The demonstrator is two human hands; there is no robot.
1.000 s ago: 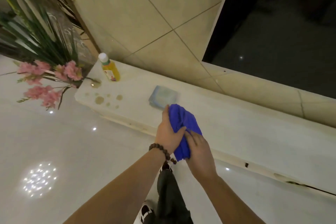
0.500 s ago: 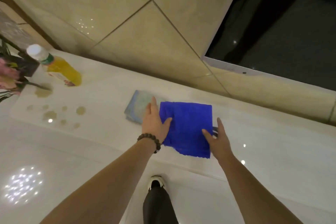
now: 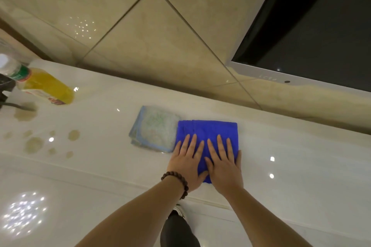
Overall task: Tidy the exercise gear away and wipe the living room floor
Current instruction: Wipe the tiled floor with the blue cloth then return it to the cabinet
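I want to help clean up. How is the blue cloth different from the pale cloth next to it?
The blue cloth is one bright, solid blue; the pale cloth is whitish with a light blue border and a faint green pattern. Both hands press flat on the blue cloth, left hand and right hand, while no hand touches the pale cloth. The blue cloth lies nearer the dark screen; the pale cloth lies nearer the yellow bottle. Both are folded and lie on the white ledge.
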